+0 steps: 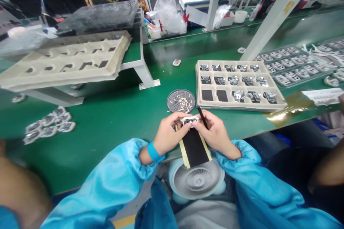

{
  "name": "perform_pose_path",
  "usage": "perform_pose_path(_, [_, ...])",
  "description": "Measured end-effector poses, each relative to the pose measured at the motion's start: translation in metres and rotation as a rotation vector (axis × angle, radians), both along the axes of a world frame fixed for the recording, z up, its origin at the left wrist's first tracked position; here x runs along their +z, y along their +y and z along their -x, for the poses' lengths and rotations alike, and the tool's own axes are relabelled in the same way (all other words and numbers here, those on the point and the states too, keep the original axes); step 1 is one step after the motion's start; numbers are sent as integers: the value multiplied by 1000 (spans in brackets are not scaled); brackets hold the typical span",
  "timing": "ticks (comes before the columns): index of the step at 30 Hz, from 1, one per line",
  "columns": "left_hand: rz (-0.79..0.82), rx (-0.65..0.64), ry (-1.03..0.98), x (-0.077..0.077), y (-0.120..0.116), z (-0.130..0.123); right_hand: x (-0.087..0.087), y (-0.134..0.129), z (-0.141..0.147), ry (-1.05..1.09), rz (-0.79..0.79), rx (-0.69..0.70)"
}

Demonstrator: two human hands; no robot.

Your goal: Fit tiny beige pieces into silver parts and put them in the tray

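Between both hands is a small white-rimmed electronic assembly [190,120], pinched by fingers and thumbs over the bench edge. My left hand [172,130], with a blue band at the wrist, grips its left side. My right hand [215,130] presses its thumb on the right side and also keeps a thin black stick [202,117] between its fingers. Below the hands a black sheet with yellow edges [195,148] overhangs the bench edge. Just beyond them lies a round dark perforated dish [181,101] with many tiny pale pieces. Fine detail of the assembly is too small to make out.
A cream compartment tray [239,106] holding small circuit parts stands right of the dish. Finished-looking white units [48,125] cluster at left. A raised shelf bears another cream tray [102,75]. A slanted white post [279,14] rises at right. People sit on both sides.
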State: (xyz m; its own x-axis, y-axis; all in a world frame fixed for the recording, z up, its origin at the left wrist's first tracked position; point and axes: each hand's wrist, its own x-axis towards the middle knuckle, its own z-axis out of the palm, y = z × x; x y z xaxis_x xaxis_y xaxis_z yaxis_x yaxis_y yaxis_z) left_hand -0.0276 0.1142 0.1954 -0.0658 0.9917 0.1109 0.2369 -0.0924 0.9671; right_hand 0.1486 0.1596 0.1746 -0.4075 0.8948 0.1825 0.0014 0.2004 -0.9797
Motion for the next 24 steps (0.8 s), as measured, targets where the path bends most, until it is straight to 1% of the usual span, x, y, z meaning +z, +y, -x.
perform_pose_path(3, [-44, 8, 10, 2, -2, -1, 0, -4, 1, -5, -55, -3])
perform_pose_path(8, [-81, 20, 1, 1, -2, -1, -1, -7, 4, 9, -66, -19])
perform_pose_path(10, [-116, 17, 49, 0, -2, 0, -1, -4, 2, -17, -75, -34])
perform_pose_path(12, [-184, 21, 148, 0, -2, 2, -2, 0, -1, -53, -111, -32])
perform_pose_path(15, [-317, 21, 294, 0, -2, 5, 2, 6, -8, -85, -230, 17])
perform_pose_path(17, [-378, 14, 329, 1, -3, 6, 8, 8, -13, -105, -302, 31])
perform_pose_path(21, [-394, 13, 369, 1, -3, 7, 21, 10, -17, -120, -420, -33])
perform_pose_path(24, [-382, 10, 398, 1, -3, 7, 26, 14, -14, -108, -565, -1])
